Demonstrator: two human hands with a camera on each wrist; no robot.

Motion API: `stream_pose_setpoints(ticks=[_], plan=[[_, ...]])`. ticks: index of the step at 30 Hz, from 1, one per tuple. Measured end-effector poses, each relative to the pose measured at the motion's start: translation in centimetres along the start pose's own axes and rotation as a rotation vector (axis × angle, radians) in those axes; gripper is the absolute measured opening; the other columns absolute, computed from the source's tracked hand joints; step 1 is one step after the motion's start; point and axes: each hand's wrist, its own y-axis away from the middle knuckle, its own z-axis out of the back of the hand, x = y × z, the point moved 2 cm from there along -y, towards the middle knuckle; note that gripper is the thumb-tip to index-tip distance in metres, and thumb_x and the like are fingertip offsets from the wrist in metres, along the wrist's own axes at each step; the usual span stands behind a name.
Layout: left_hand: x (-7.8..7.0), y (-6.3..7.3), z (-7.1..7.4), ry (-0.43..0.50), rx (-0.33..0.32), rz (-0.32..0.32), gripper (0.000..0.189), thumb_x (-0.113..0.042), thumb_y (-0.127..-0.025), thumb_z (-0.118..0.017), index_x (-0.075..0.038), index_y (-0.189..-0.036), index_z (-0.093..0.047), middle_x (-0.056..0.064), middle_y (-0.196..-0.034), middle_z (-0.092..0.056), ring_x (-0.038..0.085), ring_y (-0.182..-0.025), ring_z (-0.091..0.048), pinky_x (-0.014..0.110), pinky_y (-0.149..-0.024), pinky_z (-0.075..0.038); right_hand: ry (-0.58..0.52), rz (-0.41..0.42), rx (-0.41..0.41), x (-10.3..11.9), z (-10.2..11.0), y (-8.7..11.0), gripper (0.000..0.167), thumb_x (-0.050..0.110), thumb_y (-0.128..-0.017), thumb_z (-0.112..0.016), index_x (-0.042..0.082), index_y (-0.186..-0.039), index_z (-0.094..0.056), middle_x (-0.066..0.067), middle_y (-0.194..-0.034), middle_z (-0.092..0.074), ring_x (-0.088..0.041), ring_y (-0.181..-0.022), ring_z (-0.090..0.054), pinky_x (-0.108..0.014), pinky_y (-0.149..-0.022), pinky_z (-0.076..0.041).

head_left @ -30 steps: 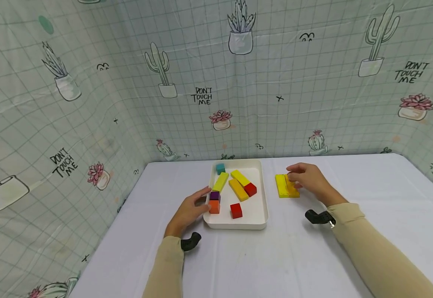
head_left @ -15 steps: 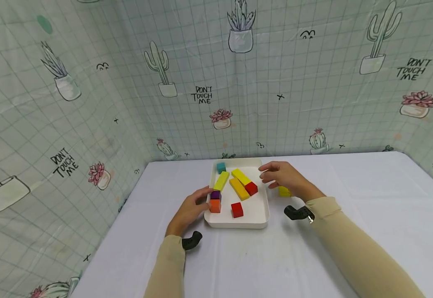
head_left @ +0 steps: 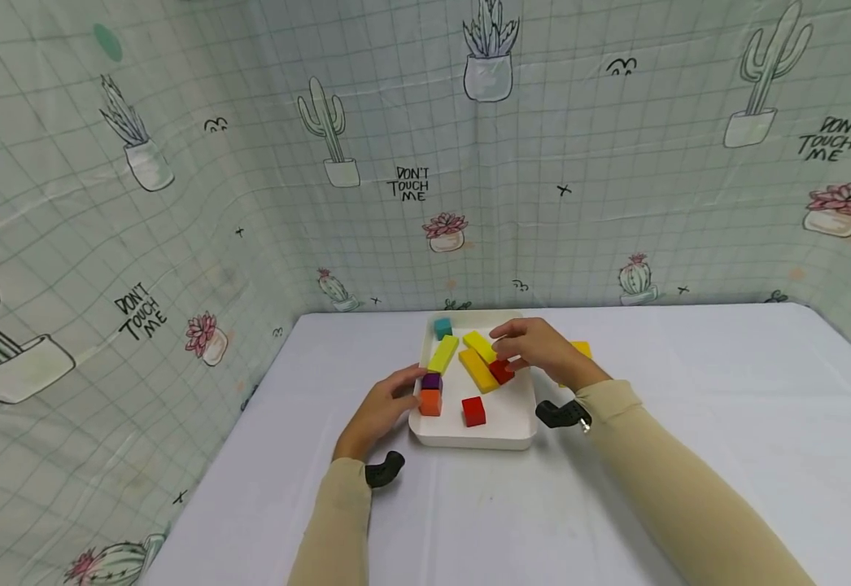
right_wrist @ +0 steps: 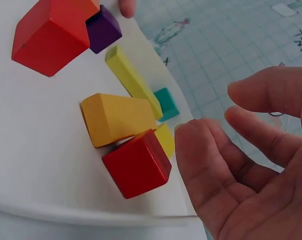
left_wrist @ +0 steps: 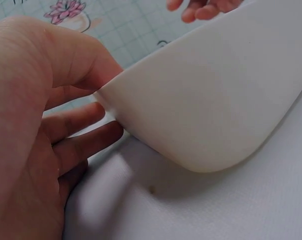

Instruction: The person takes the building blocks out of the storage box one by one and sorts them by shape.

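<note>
My left hand [head_left: 381,407] grips the left rim of a white tray [head_left: 473,443], fingers against its outer wall in the left wrist view. Over the tray's right side hovers my right hand [head_left: 543,350], fingers parted and holding nothing. Just below its fingertips lie a red cube [right_wrist: 138,165] and a yellow block [head_left: 477,345]. An amber-yellow block [right_wrist: 123,117] lies beside them. Along the tray's left side are an orange cube [head_left: 430,403], a purple cube [head_left: 431,381], a lime block [head_left: 443,355] and a teal cube [head_left: 443,328]. A second red cube [head_left: 473,412] sits nearer the front.
Yellow blocks [head_left: 582,347] lie on the white-covered table [head_left: 469,521] right of the tray, mostly hidden behind my right hand. A printed cactus cloth [head_left: 396,260] hangs behind and to the left. Each wrist wears a black camera mount [head_left: 561,413].
My right hand has moved left from the yellow blocks on the table to above the tray's right side. The left hand stays at the tray's rim.
</note>
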Motion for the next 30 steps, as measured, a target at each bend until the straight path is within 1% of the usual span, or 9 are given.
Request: stream_pose_setpoints(ticks=[5, 8, 12, 15, 19, 25, 30], plan=[[0.0, -0.2, 0.0, 0.012, -0.008, -0.012, 0.052, -0.012, -0.090, -0.060, -0.025, -0.140, -0.060, 0.000, -0.154, -0.044, 0.027, -0.143, -0.038, 0.053, -0.117, -0.028, 0.037, 0.008, -0.003, 0.0, -0.6, -1.0, 0.040, 0.015, -0.095, -0.062, 0.000, -0.132, -0.060, -0.015, -0.124, -0.062, -0.029, -0.104, -0.062, -0.035, -0.088, -0.057], [0.0, -0.2, 0.0, 0.023, -0.002, -0.008, 0.051, -0.012, -0.091, -0.060, -0.025, -0.140, -0.060, 0.000, -0.154, -0.045, 0.026, -0.142, -0.039, 0.052, -0.117, -0.029, 0.092, 0.012, 0.003, 0.0, -1.1, -1.4, 0.039, 0.015, -0.094, -0.062, 0.000, -0.131, -0.060, -0.015, -0.120, -0.065, -0.027, -0.098, -0.063, -0.033, -0.086, -0.057], [0.0, -0.2, 0.0, 0.028, 0.003, -0.005, 0.051, -0.012, -0.091, -0.060, -0.025, -0.141, -0.060, 0.001, -0.154, -0.045, 0.027, -0.142, -0.039, 0.052, -0.117, -0.028, 0.174, 0.017, 0.003, 0.3, -1.8, -1.6, 0.038, 0.017, -0.095, -0.064, 0.001, -0.129, -0.062, -0.014, -0.119, -0.066, -0.025, -0.093, -0.064, -0.032, -0.083, -0.057], [0.0, -0.1, 0.0, 0.030, 0.001, -0.003, 0.052, -0.012, -0.090, -0.060, -0.024, -0.141, -0.060, 0.001, -0.154, -0.045, 0.027, -0.142, -0.039, 0.052, -0.117, -0.028, 0.234, 0.018, -0.002, 0.6, -2.3, -1.8, 0.037, 0.019, -0.095, -0.064, 0.002, -0.128, -0.063, -0.014, -0.118, -0.066, -0.025, -0.092, -0.064, -0.032, -0.082, -0.058], [0.1, -0.2, 0.2, 0.037, -0.008, -0.004, 0.052, -0.012, -0.090, -0.061, -0.024, -0.140, -0.060, 0.001, -0.154, -0.045, 0.028, -0.141, -0.040, 0.053, -0.117, -0.028, 0.297, 0.031, -0.012, 1.0, -2.6, -2.2, 0.038, 0.021, -0.095, -0.062, 0.003, -0.129, -0.062, -0.014, -0.119, -0.066, -0.025, -0.095, -0.063, -0.033, -0.083, -0.057], [0.3, -0.2, 0.1, 0.047, -0.004, 0.007, 0.051, -0.013, -0.090, -0.061, -0.026, -0.139, -0.061, 0.000, -0.154, -0.044, 0.028, -0.142, -0.038, 0.053, -0.117, -0.028, 0.306, 0.022, -0.052, 1.2, -2.3, -2.8, 0.037, 0.020, -0.098, -0.059, 0.002, -0.130, -0.061, -0.015, -0.122, -0.064, -0.028, -0.104, -0.063, -0.036, -0.087, -0.057], [0.2, -0.2, 0.1, 0.043, -0.006, 0.011, 0.050, -0.015, -0.091, -0.060, -0.027, -0.140, -0.060, -0.001, -0.154, -0.044, 0.027, -0.142, -0.039, 0.053, -0.116, -0.029, 0.300, 0.019, -0.066, 1.3, -1.9, -3.4, 0.036, 0.018, -0.098, -0.058, 0.001, -0.129, -0.061, -0.017, -0.122, -0.064, -0.030, -0.104, -0.061, -0.037, -0.088, -0.057]])
